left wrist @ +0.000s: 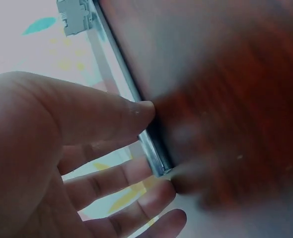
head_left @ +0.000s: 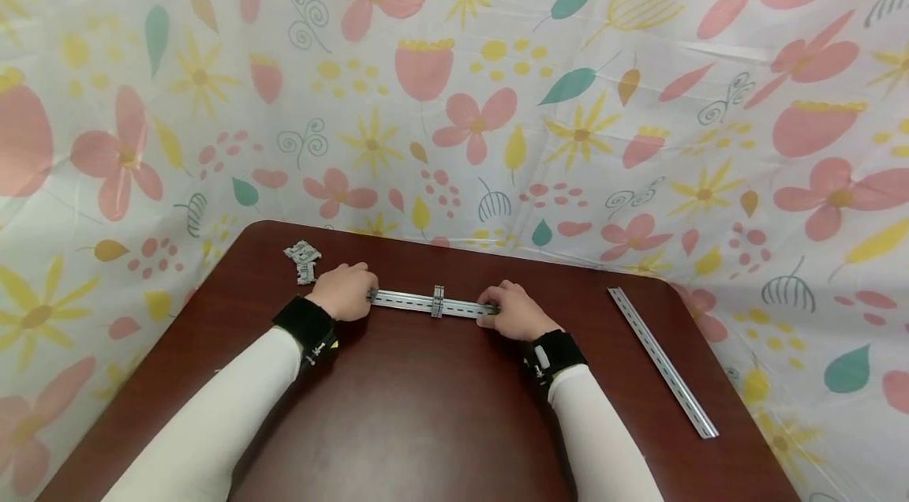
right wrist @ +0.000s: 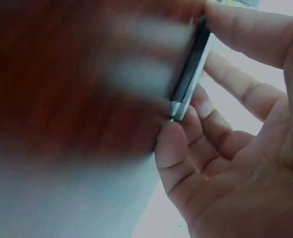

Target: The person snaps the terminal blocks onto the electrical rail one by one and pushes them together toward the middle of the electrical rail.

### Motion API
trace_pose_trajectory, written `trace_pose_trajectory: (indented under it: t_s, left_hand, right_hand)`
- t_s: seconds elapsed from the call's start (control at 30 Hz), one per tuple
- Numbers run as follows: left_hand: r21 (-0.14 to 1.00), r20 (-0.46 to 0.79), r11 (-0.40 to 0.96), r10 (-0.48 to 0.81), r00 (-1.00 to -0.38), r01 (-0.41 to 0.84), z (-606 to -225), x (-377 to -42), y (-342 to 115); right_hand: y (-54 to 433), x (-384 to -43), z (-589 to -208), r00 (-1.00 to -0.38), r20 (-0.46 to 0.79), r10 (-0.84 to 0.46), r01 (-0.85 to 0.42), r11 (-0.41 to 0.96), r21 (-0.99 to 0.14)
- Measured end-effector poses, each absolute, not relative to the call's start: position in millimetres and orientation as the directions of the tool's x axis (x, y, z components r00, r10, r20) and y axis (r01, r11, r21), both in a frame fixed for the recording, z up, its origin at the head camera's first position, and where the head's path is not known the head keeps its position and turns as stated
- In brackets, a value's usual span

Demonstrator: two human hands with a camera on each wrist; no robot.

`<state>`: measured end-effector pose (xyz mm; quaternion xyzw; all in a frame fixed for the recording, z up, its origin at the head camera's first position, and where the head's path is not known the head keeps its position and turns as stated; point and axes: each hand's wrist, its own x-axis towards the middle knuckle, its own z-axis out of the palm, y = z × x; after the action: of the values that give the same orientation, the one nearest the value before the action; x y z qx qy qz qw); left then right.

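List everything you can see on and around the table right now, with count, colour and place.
Held rail: one, silver metal, lying across the far middle of the table, a hand at each end.
Clip block: one, grey, mounted near the middle of the held rail.
Loose blocks: a small cluster, grey, count unclear, at the far left corner of the table beside the left hand.
Spare rail: one, silver, lying diagonally along the table's right side, untouched.
Table: one, dark red-brown.
Floral sheet: one, white with pink, yellow and teal flowers, behind and around the table.
Left hand: pinches the rail's left end; white sleeve, black wrist strap.
Right hand: pinches the rail's right end; white sleeve, black wrist strap.
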<state>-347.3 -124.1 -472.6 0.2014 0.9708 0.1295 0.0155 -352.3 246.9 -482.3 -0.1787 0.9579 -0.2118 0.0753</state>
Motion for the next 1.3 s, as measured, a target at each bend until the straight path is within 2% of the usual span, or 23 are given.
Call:
trace_pose_trajectory:
  t_s: [0.4, 0.77, 1.3]
  left_hand:
    - [0.253, 0.005, 0.907, 0.346, -0.938, 0.336, -476.8, -377.1, -116.1]
    - [0.159, -0.021, 0.924, 0.354, -0.935, 0.347, -472.7, -397.3, -109.3]
    - [0.191, -0.051, 0.937, 0.308, -0.95, 0.293, -476.5, -419.5, -109.5]
  right_hand:
    - [257.0, -389.0, -483.3, -0.923, -0.113, -0.367, -0.296, 0.867, -0.4]
    - [256.0, -414.5, -486.2, -0.94, -0.163, -0.301, -0.227, 0.904, -0.362]
    - [245.8, -424.6, -478.9, -0.953, -0.199, -0.229, -0.156, 0.932, -0.327]
